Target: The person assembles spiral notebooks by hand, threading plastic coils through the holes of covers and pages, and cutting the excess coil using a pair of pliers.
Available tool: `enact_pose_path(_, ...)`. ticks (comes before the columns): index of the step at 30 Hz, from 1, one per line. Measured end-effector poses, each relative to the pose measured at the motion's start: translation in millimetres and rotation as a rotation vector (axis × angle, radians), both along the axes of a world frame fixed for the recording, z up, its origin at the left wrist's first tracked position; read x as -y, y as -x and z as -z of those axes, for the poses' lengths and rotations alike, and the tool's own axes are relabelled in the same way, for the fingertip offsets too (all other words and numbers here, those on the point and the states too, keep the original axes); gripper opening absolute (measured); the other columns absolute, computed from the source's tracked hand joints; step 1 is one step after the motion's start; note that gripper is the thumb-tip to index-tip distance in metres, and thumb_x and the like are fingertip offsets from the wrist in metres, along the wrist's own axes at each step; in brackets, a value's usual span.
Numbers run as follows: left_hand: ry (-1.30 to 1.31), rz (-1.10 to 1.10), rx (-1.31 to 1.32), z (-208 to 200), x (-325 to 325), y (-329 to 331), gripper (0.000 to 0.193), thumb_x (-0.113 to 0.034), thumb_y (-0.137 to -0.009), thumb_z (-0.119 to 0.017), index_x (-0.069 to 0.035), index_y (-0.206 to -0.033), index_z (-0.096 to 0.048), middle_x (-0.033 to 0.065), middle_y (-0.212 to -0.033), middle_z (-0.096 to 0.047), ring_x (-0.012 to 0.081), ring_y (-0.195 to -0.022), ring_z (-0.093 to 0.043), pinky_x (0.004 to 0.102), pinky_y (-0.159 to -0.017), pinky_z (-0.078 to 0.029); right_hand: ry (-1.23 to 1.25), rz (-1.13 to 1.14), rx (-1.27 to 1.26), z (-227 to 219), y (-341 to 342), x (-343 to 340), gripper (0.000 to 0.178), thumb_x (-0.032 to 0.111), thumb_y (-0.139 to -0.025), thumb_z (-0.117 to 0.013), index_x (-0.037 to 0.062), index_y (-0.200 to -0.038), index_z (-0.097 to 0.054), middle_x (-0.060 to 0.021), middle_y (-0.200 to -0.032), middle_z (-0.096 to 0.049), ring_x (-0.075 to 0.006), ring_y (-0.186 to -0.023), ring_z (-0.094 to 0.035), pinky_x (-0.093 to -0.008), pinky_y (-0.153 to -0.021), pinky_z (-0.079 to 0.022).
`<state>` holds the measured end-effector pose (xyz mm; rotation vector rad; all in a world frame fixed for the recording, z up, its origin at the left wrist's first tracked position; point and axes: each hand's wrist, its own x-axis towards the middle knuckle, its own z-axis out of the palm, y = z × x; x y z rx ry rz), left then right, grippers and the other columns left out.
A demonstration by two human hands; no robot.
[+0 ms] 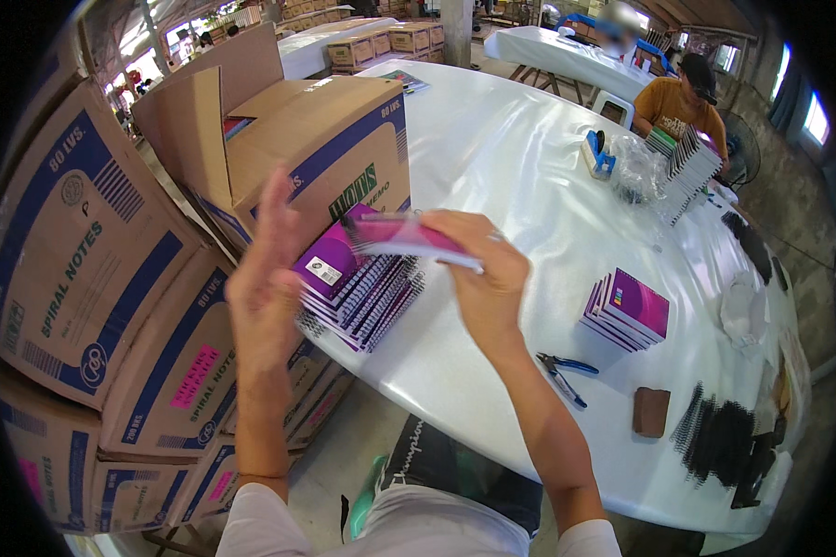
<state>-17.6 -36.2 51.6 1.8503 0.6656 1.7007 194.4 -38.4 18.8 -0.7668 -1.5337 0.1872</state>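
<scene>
Purple notebook (409, 239) held flat above a stack of spiral notebooks (358, 290) at the white table's (529, 186) near edge, pinched by the right hand (478, 278); the left hand (267, 278) is raised, fingers open, empty. Pliers (567, 369) lie just beside the right forearm.

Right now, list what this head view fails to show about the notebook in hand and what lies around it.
- Notebook in right hand: motion-blurred; cover detail unreadable.
- Left hand: blurred; contact with notebook unclear.
- Purple stack: left part hidden behind left hand.
- Open carton: contents barely visible.
- Black coils: smeared near rim.
</scene>
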Motion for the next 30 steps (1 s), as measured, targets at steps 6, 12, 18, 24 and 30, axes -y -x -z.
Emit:
enact_pose_path(6,0.021,-0.277,-0.901,10.0,2.0,34.3,0.053,-0.048,-0.094,-0.050,-0.013,-0.132,-0.060,0.0103,-0.140,-0.054,0.0287,-0.141,-0.037,0.0533,-0.118,-0.016,0.046,-0.003,0.476,15.9,39.2,-18.5,0.035,-0.006,-0.080,-0.061,0.0029,-0.112,-0.068,-0.0141,-0.122,-0.063,-0.0307,-0.104,-0.061,-0.0384,-0.091,-0.049)
enact_pose_path(12,0.149,-0.291,-1.025,23.6,7.3,40.5,0.046,-0.036,-0.086,-0.060,-0.016,-0.128,-0.063,0.0063,-0.134,-0.060,0.0308,-0.137,-0.042,0.0525,-0.119,-0.016,0.254,0.537,0.287,18.0,-107.0,49.5,0.027,-0.002,-0.083,-0.068,0.0059,-0.108,-0.069,-0.0112,-0.113,-0.068,-0.0284,-0.112,-0.061,-0.0373,-0.091,-0.049)
enact_pose_path(18,-0.047,-0.432,-1.035,16.9,20.1,17.2,0.051,-0.037,-0.086,-0.061,-0.018,-0.133,-0.059,0.0034,-0.141,-0.054,0.0322,-0.141,-0.036,0.0535,-0.117,-0.020,0.907,1.228,0.255,77.7,-309.3,111.6,0.042,0.032,-0.077,-0.081,-0.0036,-0.097,-0.067,-0.0107,-0.085,-0.067,-0.0200,-0.073,-0.061,-0.0316,-0.066,-0.049)
enact_pose_path(24,-0.149,-0.165,-0.752,21.7,43.0,-48.6,0.049,-0.005,-0.083,-0.069,-0.014,-0.131,-0.062,0.0101,-0.144,-0.051,0.0345,-0.144,-0.030,0.0529,-0.117,-0.016,1.072,0.816,-0.260,85.5,-331.7,120.4,0.034,0.029,-0.075,-0.084,0.0000,-0.079,-0.067,-0.0051,-0.069,-0.065,-0.0133,-0.059,-0.061,-0.0280,-0.054,-0.048)
enact_pose_path(30,0.031,0.307,-0.605,72.2,45.0,-142.4,0.055,-0.007,-0.086,-0.067,-0.016,-0.139,-0.053,0.0142,-0.150,-0.042,0.0433,-0.142,-0.029,0.0539,-0.114,-0.022,1.090,0.867,-0.329,77.1,-342.4,122.8,0.030,0.019,-0.070,-0.087,-0.0001,-0.077,-0.066,-0.0080,-0.073,-0.067,-0.0130,-0.060,-0.062,-0.0283,-0.055,-0.050)
